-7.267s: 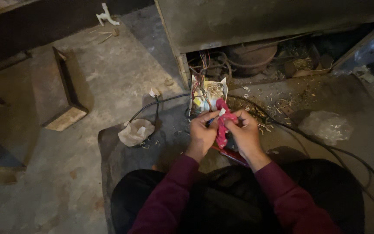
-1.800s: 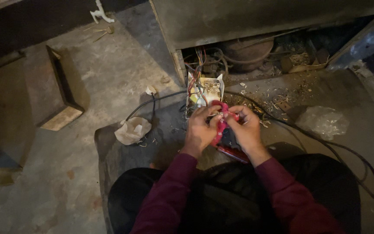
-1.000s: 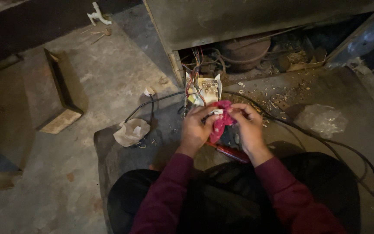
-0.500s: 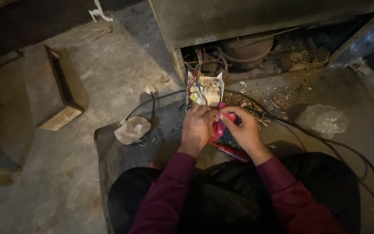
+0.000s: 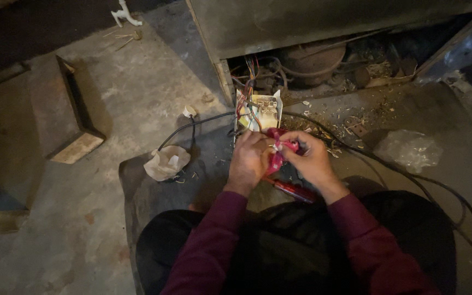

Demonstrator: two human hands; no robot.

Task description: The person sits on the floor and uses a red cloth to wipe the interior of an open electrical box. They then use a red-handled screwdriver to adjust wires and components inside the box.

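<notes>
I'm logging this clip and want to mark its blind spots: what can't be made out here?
- Head view: the red piece between left hand and right hand; fingers cover most of it.
- Wire ends at the white component: too small, dim.
- Red-handled tool: tip hidden under the hands.
- Compartment behind: too dark.

Both hands meet just before the small white wiring box, the left hand beside the right hand. A red-handled screwdriver lies under them (on the floor). Crumpled white paper sits well left, a clear plastic bag well right.
</notes>
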